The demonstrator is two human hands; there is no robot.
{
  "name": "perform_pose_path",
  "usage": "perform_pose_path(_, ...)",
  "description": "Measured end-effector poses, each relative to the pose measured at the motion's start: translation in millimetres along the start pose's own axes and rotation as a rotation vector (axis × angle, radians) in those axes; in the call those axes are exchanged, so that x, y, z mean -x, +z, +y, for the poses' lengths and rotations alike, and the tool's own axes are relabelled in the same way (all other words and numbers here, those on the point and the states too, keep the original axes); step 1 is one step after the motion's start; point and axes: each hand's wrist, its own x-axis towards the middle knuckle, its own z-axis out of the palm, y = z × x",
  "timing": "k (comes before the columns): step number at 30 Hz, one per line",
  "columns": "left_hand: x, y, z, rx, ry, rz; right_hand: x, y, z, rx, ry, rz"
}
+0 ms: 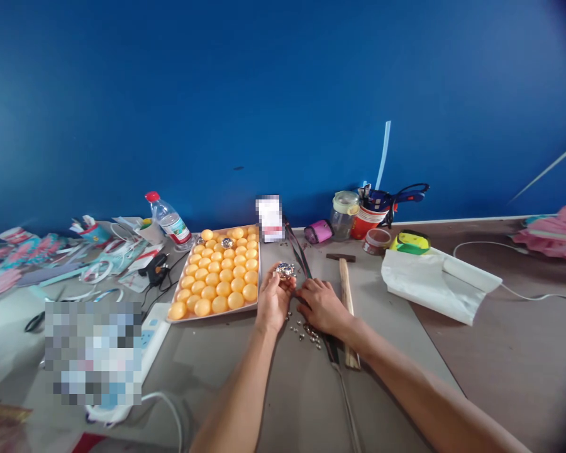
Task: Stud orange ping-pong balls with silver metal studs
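Note:
My left hand (274, 301) holds a shiny silver studded ball (285, 271) between thumb and fingers, a little above the grey mat. Close on its right, my right hand (323, 305) is low over the mat, palm down with fingers bent; whatever its fingertips pinch is hidden. Small shiny metal beads (314, 336) lie scattered just below the right hand. A dark strap-like strip (302, 251) runs under that hand. Beside it lies a hammer with a wooden handle (347, 296).
Left of my hands is a tray (260, 270) of orange balls, with a silver studded ball (227, 243) on top. A water bottle (172, 223), power strip (155, 336) and cables stand farther left. At the back right are a jar (345, 217), red cups (368, 223) and a white sheet roll (434, 283).

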Motion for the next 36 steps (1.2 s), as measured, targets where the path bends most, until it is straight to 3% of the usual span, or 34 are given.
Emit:
perform_pose_path(6, 0, -0.3, 0, -0.002, 0.001, 0.011, -1, 1, -2, 0.059, -0.02, -0.01)
perform_pose_path(10, -2, -1.7, 0, 0.0, 0.028, 0.016, -2, -2, 1, 0.029, 0.024, 0.058)
perform_pose_path(14, -2, -0.9, 0, -0.026, 0.026, 0.021, -1, -3, 3, 0.053, 0.056, 0.033)
perform_pose_path(27, -2, -0.6, -1, -0.116, 0.137, 0.009, -4, 6, -8, 0.088, -0.106, 0.0)
perform_pose_path(36, -2, -0.4, -3, -0.133, 0.124, 0.024, -4, 3, -2, 0.129, -0.001, -0.02)
